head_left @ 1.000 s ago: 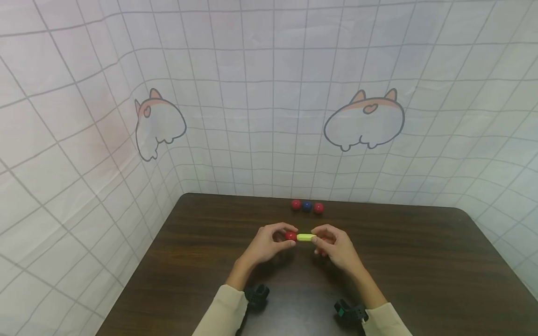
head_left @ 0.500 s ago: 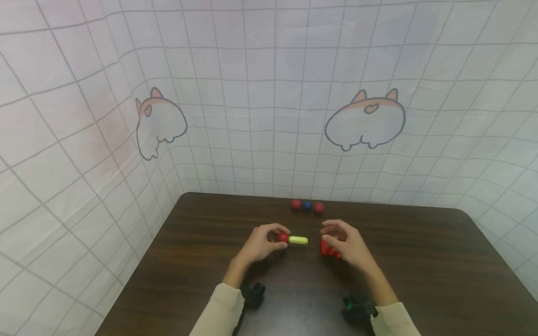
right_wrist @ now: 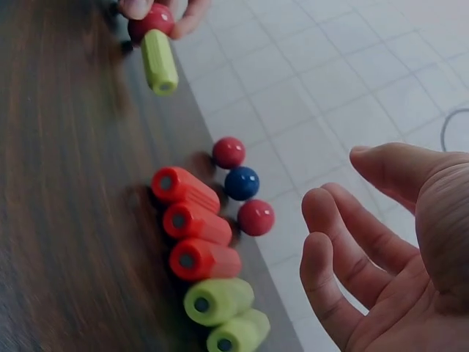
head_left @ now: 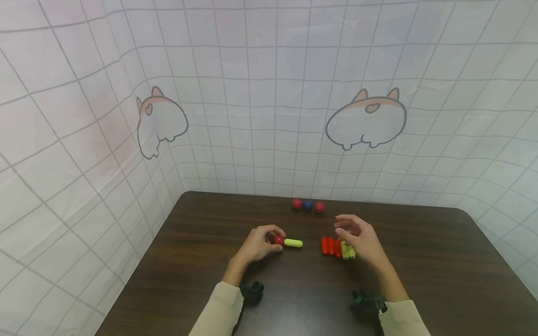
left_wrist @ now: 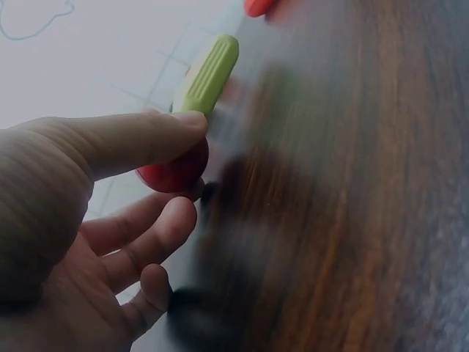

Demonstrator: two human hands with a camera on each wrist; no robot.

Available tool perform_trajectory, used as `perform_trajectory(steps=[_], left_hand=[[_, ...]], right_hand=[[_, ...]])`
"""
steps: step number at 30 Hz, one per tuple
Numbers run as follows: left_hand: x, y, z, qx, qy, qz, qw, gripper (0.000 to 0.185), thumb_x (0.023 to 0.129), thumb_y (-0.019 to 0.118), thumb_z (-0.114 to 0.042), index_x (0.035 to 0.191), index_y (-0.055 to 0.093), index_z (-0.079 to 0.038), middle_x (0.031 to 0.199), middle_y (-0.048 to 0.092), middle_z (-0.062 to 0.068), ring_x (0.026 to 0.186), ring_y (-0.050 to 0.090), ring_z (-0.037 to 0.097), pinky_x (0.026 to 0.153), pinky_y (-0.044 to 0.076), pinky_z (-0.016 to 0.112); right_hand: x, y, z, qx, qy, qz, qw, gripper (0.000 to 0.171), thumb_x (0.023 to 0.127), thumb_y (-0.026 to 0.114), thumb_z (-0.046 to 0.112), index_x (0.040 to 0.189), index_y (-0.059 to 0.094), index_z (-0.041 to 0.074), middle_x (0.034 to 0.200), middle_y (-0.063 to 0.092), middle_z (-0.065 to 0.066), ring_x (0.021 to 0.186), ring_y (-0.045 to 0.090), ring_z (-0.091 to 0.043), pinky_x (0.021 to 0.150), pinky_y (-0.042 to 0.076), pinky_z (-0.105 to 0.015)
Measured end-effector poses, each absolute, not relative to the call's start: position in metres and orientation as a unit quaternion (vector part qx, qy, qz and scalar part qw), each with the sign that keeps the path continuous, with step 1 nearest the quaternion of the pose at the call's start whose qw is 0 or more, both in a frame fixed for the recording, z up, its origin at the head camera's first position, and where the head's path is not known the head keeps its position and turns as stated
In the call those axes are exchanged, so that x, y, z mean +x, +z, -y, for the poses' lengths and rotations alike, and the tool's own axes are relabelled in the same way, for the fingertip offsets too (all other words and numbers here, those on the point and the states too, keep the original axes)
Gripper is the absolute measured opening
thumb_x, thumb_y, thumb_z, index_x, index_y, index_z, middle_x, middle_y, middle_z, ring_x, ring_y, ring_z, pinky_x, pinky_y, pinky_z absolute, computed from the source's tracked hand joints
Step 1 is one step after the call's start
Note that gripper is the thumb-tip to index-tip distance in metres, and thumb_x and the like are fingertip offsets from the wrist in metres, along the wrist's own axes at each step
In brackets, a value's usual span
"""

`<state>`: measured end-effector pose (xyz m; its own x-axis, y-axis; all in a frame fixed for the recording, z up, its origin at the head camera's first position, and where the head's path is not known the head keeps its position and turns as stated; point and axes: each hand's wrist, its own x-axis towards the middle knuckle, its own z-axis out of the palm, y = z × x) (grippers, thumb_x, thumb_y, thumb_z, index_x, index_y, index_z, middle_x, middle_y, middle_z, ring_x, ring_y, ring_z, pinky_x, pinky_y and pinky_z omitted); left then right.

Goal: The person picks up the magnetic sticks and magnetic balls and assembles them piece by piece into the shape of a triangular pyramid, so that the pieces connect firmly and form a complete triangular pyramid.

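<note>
My left hand (head_left: 259, 242) pinches a red ball (head_left: 278, 240) (left_wrist: 174, 171) that is joined to a yellow-green rod (head_left: 293, 242) (left_wrist: 207, 75) (right_wrist: 159, 61); the rod points right, just above the table. My right hand (head_left: 357, 238) (right_wrist: 381, 242) hovers empty with relaxed fingers over a row of short rods on the table: three red rods (head_left: 330, 246) (right_wrist: 192, 233) and two yellow-green rods (head_left: 347, 251) (right_wrist: 223, 312).
Two red balls (head_left: 296, 203) (head_left: 319, 207) with a blue ball (head_left: 307, 205) (right_wrist: 241, 182) between them lie in a row near the far edge of the dark wooden table (head_left: 201, 261). A white gridded sheet (head_left: 269, 93) closes off the back and left.
My right hand let go of the yellow-green rod and drew back to the right, uncovering the row of rods. The left hand moved slightly left with the ball and rod.
</note>
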<state>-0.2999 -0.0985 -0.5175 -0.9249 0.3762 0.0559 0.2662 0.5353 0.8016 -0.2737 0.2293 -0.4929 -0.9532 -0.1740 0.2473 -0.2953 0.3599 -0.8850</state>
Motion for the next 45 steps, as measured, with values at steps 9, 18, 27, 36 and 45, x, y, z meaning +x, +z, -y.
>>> perform_trajectory(steps=[9,18,27,36,45], left_hand=[[-0.301,-0.519,0.101,0.18,0.447,-0.873,0.068,0.03,0.083,0.085,-0.01,0.107,0.074,-0.024,0.104,0.071,0.002,0.071,0.057,0.014,0.062,0.048,0.029],[-0.301,-0.522,0.103,0.184,0.442,-0.875,0.074,0.031,0.082,0.085,-0.008,0.105,0.073,-0.025,0.106,0.07,0.001,0.071,0.057,0.013,0.061,0.049,0.027],[-0.301,-0.523,0.107,0.186,0.445,-0.873,0.072,0.032,0.082,0.085,-0.006,0.105,0.073,-0.023,0.108,0.069,0.002,0.071,0.059,0.013,0.061,0.05,0.027],[-0.301,-0.525,0.108,0.19,0.447,-0.871,0.069,0.032,0.081,0.085,-0.006,0.105,0.073,-0.023,0.107,0.068,0.001,0.069,0.059,0.012,0.059,0.049,0.027],[-0.301,-0.524,0.109,0.192,0.448,-0.871,0.068,0.032,0.081,0.086,-0.006,0.105,0.072,-0.023,0.106,0.068,0.001,0.068,0.058,0.011,0.058,0.049,0.026]], right_hand=[[-0.281,-0.487,-0.243,0.138,0.529,0.836,0.05,0.039,0.099,0.069,0.017,0.136,0.06,0.009,0.127,0.066,-0.028,0.088,0.072,-0.028,0.073,0.06,-0.038],[-0.317,-0.483,-0.241,0.171,0.488,0.856,-0.003,0.038,0.096,0.073,0.017,0.132,0.064,0.009,0.128,0.065,-0.027,0.083,0.069,-0.038,0.068,0.058,-0.04],[-0.355,-0.473,-0.233,0.18,0.439,0.877,-0.073,0.045,0.095,0.073,0.017,0.136,0.06,0.003,0.135,0.061,-0.024,0.076,0.063,-0.034,0.061,0.048,-0.033],[-0.379,-0.479,-0.227,0.148,0.451,0.874,-0.107,0.044,0.094,0.072,0.012,0.136,0.06,0.005,0.148,0.05,-0.023,0.093,0.066,-0.038,0.072,0.055,-0.038],[-0.392,-0.489,-0.221,0.148,0.458,0.87,-0.104,0.041,0.094,0.072,0.007,0.133,0.062,0.003,0.149,0.047,-0.025,0.089,0.067,-0.035,0.069,0.055,-0.036]])
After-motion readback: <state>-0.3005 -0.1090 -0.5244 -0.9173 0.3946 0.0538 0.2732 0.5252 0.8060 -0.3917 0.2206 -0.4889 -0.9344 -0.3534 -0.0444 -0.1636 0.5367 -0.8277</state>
